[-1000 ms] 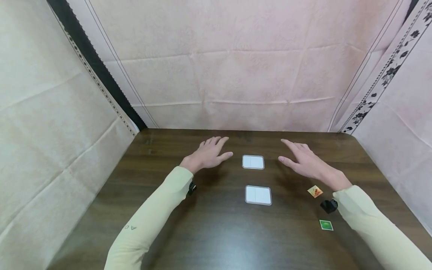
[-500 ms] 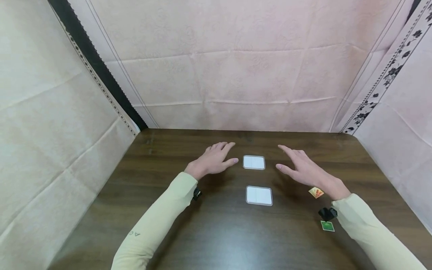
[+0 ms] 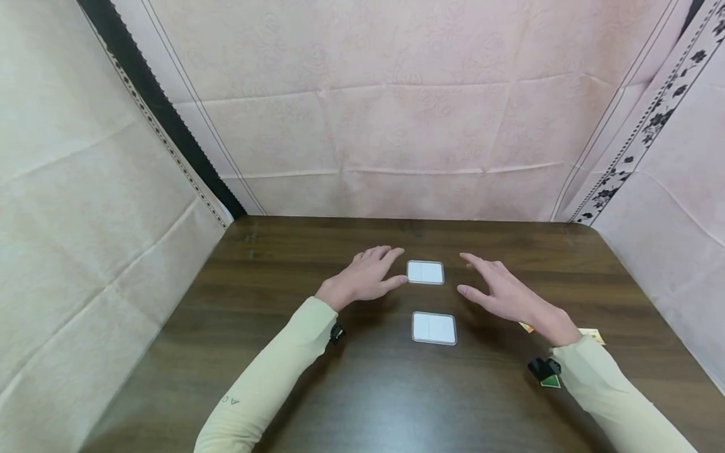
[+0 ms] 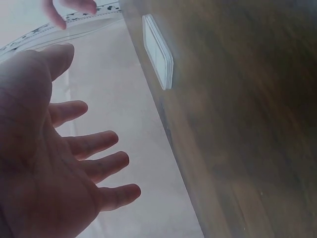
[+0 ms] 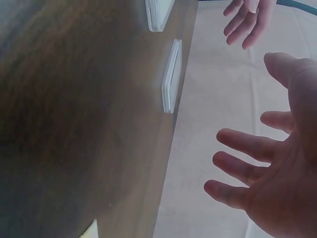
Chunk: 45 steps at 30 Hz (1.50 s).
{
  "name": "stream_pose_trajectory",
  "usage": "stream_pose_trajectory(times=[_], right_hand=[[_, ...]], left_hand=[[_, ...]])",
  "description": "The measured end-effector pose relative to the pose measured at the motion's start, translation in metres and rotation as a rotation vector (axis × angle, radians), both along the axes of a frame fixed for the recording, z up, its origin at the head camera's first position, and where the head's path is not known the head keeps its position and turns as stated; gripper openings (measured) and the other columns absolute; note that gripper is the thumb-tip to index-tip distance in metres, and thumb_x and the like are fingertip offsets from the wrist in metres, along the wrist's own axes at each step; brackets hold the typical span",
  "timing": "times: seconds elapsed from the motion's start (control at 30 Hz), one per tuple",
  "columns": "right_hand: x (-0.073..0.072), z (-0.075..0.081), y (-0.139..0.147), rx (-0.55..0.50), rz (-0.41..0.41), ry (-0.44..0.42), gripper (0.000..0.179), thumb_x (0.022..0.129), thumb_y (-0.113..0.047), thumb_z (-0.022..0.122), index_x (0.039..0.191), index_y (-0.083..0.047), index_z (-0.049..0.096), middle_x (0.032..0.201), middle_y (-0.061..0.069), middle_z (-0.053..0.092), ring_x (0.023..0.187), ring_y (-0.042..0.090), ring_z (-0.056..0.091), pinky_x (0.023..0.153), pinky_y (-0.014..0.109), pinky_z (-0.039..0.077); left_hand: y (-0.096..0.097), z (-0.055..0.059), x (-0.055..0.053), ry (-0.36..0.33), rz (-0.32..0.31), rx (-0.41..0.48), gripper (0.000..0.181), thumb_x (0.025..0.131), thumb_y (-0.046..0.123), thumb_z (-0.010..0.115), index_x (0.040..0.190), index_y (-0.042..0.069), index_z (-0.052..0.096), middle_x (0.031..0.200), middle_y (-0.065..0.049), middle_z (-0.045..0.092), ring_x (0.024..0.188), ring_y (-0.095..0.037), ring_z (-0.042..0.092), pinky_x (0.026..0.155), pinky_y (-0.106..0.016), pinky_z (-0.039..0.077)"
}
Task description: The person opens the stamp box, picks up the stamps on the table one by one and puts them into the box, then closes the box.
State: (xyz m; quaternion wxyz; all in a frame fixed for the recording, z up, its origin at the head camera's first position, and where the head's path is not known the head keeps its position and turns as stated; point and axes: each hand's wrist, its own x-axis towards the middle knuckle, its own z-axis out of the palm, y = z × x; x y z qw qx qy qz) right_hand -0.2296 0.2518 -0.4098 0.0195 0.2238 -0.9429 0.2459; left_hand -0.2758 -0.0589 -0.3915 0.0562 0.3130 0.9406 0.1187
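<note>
My left hand [image 3: 367,275] is held over the table with its fingers spread and nothing in it. Just right of its thumb lies a flat white case [image 3: 425,272] with rounded corners and a grey rim. A similar white case [image 3: 433,328] lies nearer to me. On the other side, my right hand [image 3: 503,290] hovers with loosely spread fingers, also holding nothing. Both palms face inward, with the far case between them. From the right wrist, the far case [image 5: 172,77] shows a layered edge. Seen from the left wrist, it [image 4: 157,52] sits past the left thumb.
Small picture cards lie beneath the right forearm: an orange one [image 3: 527,327] and a green one [image 3: 550,381], both partly covered, and a pale yellow one [image 3: 593,335] beyond the sleeve. Pale cloth [image 3: 396,126] hangs behind the wooden table [image 3: 362,390] and at both sides.
Both hands have drawn closer together and slightly toward me, nearing the far case. The right arm now covers more of the orange and green cards, and a pale yellow card shows beyond it.
</note>
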Motion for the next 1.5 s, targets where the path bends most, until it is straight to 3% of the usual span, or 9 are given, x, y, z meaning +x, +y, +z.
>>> stream_pose_trajectory(times=[0.6, 0.97, 1.27, 1.5], right_hand=[[0.012, -0.009, -0.006, 0.037, 0.005, -0.009, 0.068, 0.093, -0.055, 0.058, 0.146, -0.015, 0.043, 0.127, 0.015, 0.060, 0.118, 0.027, 0.049, 0.089, 0.046, 0.046], [0.018, -0.009, -0.014, 0.062, 0.041, -0.048, 0.066, 0.090, -0.052, 0.065, 0.141, -0.014, 0.049, 0.113, 0.010, 0.060, 0.100, 0.026, 0.051, 0.073, 0.034, 0.046], [0.020, -0.011, -0.018, 0.080, 0.053, -0.071, 0.063, 0.089, -0.051, 0.067, 0.136, -0.012, 0.053, 0.103, 0.005, 0.061, 0.094, 0.023, 0.052, 0.068, 0.029, 0.045], [0.019, -0.010, -0.024, 0.088, 0.086, -0.090, 0.061, 0.089, -0.051, 0.067, 0.134, -0.011, 0.055, 0.096, 0.003, 0.061, 0.083, 0.018, 0.053, 0.067, 0.028, 0.044]], left_hand=[[0.015, -0.008, 0.017, -0.035, -0.036, -0.015, 0.069, 0.100, 0.056, 0.042, 0.156, 0.021, 0.023, 0.160, -0.011, 0.027, 0.147, -0.029, 0.029, 0.117, -0.054, 0.026], [0.023, -0.016, 0.030, -0.062, -0.057, -0.006, 0.063, 0.099, 0.054, 0.045, 0.152, 0.022, 0.034, 0.149, -0.006, 0.043, 0.136, -0.024, 0.043, 0.113, -0.046, 0.036], [0.028, -0.019, 0.037, -0.057, -0.083, -0.004, 0.059, 0.099, 0.051, 0.048, 0.150, 0.021, 0.039, 0.147, -0.005, 0.047, 0.131, -0.023, 0.047, 0.110, -0.045, 0.040], [0.030, -0.021, 0.043, -0.087, -0.066, -0.001, 0.058, 0.099, 0.051, 0.049, 0.148, 0.023, 0.041, 0.148, -0.004, 0.046, 0.132, -0.022, 0.047, 0.110, -0.045, 0.040]])
